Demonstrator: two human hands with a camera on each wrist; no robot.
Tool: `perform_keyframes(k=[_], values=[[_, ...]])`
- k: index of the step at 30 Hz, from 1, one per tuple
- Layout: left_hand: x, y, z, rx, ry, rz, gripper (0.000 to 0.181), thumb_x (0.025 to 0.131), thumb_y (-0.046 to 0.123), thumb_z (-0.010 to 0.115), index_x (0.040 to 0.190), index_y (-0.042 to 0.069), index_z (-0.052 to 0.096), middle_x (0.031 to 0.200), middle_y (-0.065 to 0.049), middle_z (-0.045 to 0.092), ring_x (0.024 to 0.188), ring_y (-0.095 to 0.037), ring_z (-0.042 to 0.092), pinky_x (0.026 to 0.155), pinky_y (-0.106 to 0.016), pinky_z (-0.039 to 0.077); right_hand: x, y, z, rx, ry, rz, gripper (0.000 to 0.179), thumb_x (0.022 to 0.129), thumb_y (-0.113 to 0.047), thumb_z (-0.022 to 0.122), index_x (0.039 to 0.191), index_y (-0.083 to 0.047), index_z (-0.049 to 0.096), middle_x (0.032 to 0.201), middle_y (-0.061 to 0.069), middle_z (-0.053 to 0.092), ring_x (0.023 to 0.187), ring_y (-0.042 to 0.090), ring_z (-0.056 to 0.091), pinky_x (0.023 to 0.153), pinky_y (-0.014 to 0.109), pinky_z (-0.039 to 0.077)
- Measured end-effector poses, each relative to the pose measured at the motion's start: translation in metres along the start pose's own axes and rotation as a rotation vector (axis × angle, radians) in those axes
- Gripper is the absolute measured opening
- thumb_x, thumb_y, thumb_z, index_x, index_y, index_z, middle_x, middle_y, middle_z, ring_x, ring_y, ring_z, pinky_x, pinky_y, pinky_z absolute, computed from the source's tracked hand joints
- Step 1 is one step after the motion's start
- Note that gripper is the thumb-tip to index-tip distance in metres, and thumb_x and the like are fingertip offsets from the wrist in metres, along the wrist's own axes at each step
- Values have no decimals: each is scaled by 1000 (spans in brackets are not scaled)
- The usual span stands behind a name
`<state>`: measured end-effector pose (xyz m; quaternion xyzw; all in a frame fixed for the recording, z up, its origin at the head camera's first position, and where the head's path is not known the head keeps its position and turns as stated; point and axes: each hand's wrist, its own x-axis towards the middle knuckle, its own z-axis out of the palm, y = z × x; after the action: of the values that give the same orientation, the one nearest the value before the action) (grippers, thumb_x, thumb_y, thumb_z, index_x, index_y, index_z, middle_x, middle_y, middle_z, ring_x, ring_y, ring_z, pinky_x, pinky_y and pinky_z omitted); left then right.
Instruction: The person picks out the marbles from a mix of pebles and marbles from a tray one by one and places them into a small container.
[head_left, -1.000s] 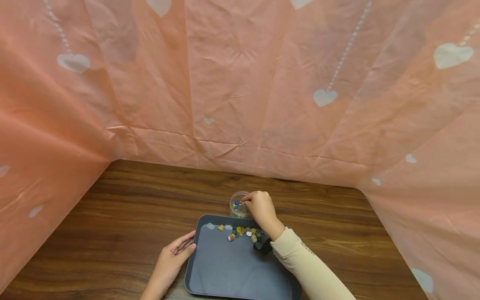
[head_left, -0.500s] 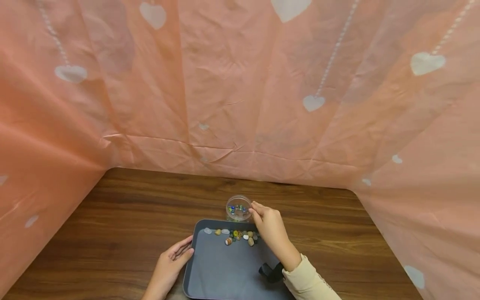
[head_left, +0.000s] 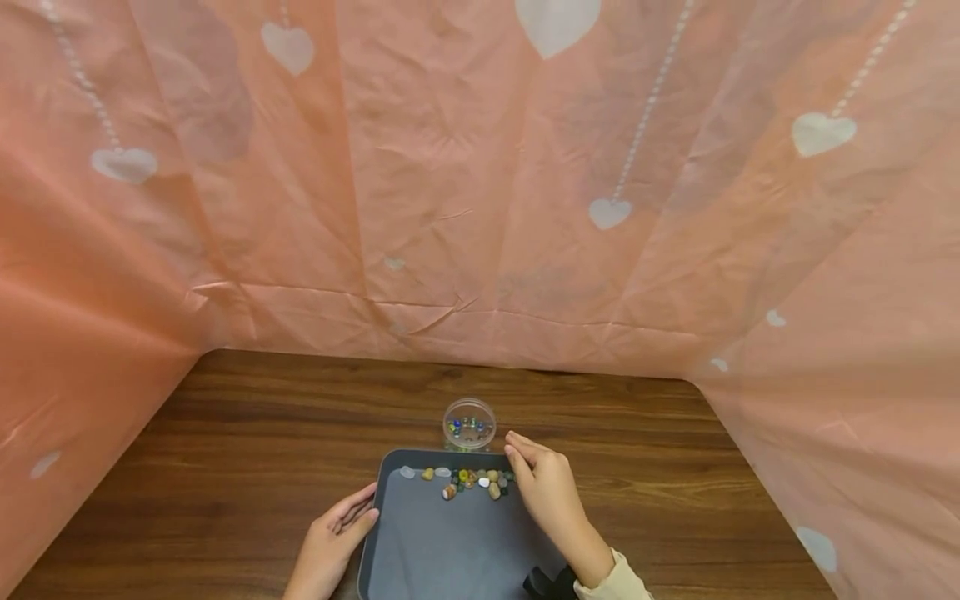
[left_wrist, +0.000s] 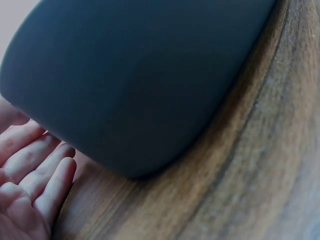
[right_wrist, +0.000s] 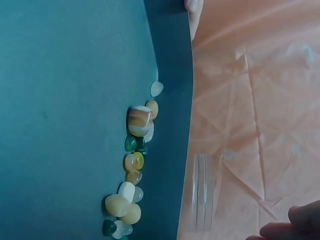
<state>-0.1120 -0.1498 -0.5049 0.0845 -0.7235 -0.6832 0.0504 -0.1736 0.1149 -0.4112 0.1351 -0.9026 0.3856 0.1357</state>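
Note:
My left hand (head_left: pixel 332 533) holds the left side of a dark grey tray (head_left: pixel 442 554), thumb at the rim and fingers beneath the edge. Along the tray's far wall lie several small polished stones (head_left: pixel 483 482) in white, yellow, green and brown. A larger brown-and-white banded stone (right_wrist: pixel 140 121) shows in the right wrist view. Just past the far wall stands a round clear container (right_wrist: pixel 202 192) with several small glass marbles (head_left: pixel 468 425) inside. My right hand (head_left: pixel 551 492) hovers by the tray's far right corner, fingers extended, apart from the container and holding nothing visible.
The tray and container are on a dark wooden table (head_left: pixel 247 467). A pink cloth (head_left: pixel 427 208) with white hearts walls off the back and both sides. A black wrist strap (head_left: pixel 551 583) is on the right arm, over the tray's near right part.
My right hand has left the clear container, drawing back and to the right over the tray's far corner. The left hand keeps its hold on the tray. The head view has shifted slightly.

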Motion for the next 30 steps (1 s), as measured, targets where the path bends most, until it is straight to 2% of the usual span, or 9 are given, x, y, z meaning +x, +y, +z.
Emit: perform_keyframes(k=[2, 8, 12, 16, 20, 26, 30], values=[[-1, -1, -1, 1, 2, 1, 40, 85, 20, 68, 122, 6, 60, 123, -10, 61, 107, -6, 59, 85, -12, 47, -3, 0, 0, 1, -1, 17, 27, 92, -18, 58, 111, 0, 67, 114, 10, 66, 108, 24, 61, 89, 40, 51], [-3, 3, -5, -6, 8, -21, 41, 84, 20, 68, 122, 6, 60, 123, -11, 61, 102, 2, 59, 83, -11, 47, -7, 0, 2, -2, -11, -2, 30, 92, -18, 57, 112, 3, 65, 116, 13, 65, 108, 26, 61, 88, 40, 51], [-2, 6, -7, -4, 6, -24, 42, 84, 23, 68, 123, 7, 59, 123, -11, 61, 102, 1, 59, 83, -12, 48, -7, -2, 2, 6, 7, 6, 29, 92, -17, 58, 112, 3, 65, 116, 11, 65, 109, 26, 60, 89, 41, 50], [-4, 8, -7, 13, -3, -37, 44, 85, 26, 67, 123, 7, 59, 124, -11, 61, 108, -6, 59, 85, -15, 49, -10, -3, 1, 5, -4, 19, 29, 92, -17, 57, 112, 3, 65, 117, 12, 64, 110, 26, 60, 90, 42, 50], [-4, 9, -6, 16, -16, -65, 46, 85, 29, 67, 125, 7, 58, 126, -11, 59, 112, -12, 58, 87, -17, 49, -12, -2, 2, -37, -2, -16, 29, 92, -15, 57, 112, 4, 64, 117, 13, 64, 109, 27, 60, 88, 41, 51], [-1, 8, -6, 4, -11, -35, 44, 84, 25, 68, 123, 7, 59, 123, -11, 61, 105, -3, 60, 85, -13, 48, -16, -3, 8, -142, -4, -87, 29, 93, -17, 57, 111, 5, 65, 117, 14, 64, 108, 27, 61, 85, 40, 53], [-2, 10, -8, 17, -19, -32, 45, 85, 24, 67, 124, 5, 58, 125, -13, 59, 110, -10, 59, 85, -14, 49, -19, -6, 6, -184, -33, -91, 31, 93, -17, 56, 113, 5, 63, 120, 15, 62, 113, 28, 58, 89, 41, 50]])
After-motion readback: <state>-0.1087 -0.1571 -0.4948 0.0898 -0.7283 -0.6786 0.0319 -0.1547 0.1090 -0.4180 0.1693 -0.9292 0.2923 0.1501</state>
